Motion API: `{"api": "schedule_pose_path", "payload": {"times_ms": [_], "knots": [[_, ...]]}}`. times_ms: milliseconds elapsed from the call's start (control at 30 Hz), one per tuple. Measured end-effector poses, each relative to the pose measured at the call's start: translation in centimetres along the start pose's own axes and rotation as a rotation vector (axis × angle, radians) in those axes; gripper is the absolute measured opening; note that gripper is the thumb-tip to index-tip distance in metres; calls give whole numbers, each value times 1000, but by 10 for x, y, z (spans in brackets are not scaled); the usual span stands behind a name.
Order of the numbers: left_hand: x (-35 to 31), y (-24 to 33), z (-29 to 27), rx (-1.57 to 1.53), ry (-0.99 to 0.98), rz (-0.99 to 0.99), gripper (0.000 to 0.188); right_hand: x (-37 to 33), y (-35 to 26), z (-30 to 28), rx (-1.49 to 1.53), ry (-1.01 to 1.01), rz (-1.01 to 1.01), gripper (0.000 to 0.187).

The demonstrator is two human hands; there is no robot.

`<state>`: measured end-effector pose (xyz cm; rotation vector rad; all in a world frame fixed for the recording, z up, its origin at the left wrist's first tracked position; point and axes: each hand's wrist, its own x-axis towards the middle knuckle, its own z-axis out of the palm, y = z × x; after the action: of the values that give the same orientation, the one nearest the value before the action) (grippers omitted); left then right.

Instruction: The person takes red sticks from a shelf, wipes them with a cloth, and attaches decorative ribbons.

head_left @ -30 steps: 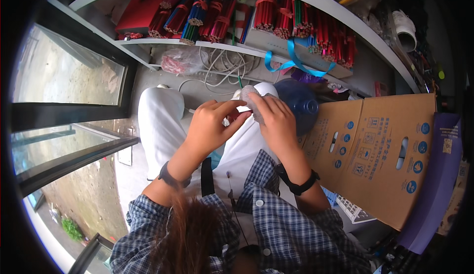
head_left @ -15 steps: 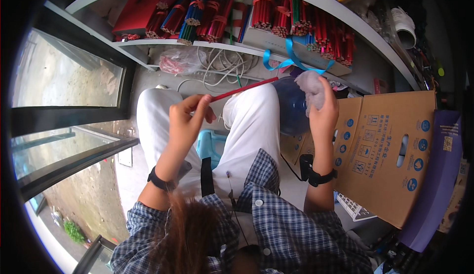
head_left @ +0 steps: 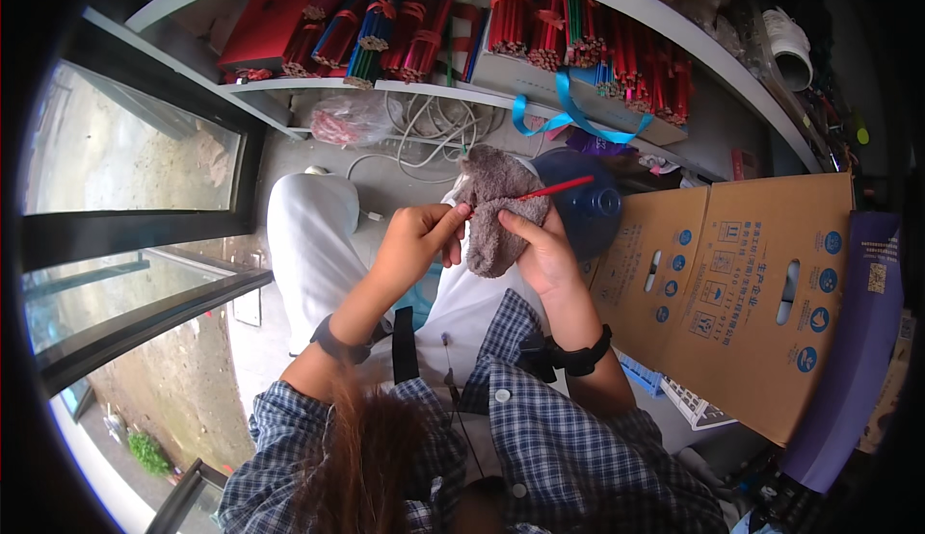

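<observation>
beside the blue jug [head_left: 586,221], the left hand [head_left: 412,240] pinches a red pencil [head_left: 564,187], the right hand [head_left: 549,257] clamps grey cloth [head_left: 499,180] around it, and a shelf [head_left: 308,82] beyond the jug holds bundled pencils [head_left: 509,26].

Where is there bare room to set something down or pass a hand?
Pale floor lies between door frame and left trouser leg; a smaller grey patch is bordered by left knee, white cables and left hand. The cardboard box's face bears nothing, though its slope is unclear. Crowded: the shelf of pencil bundles, and around the right hand, cloth and pencil.
</observation>
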<state>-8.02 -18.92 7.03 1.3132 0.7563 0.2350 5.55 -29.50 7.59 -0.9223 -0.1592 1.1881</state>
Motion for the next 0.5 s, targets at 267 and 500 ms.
{"api": "schedule_pose_path", "payload": {"times_ms": [267, 500], "knots": [[0, 3, -14, 22, -54, 16, 41, 8, -23, -38, 23, 165, -111, 39], [9, -15, -47, -120, 59, 63, 36, -18, -76, -93, -46, 370, -384, 41]]}}
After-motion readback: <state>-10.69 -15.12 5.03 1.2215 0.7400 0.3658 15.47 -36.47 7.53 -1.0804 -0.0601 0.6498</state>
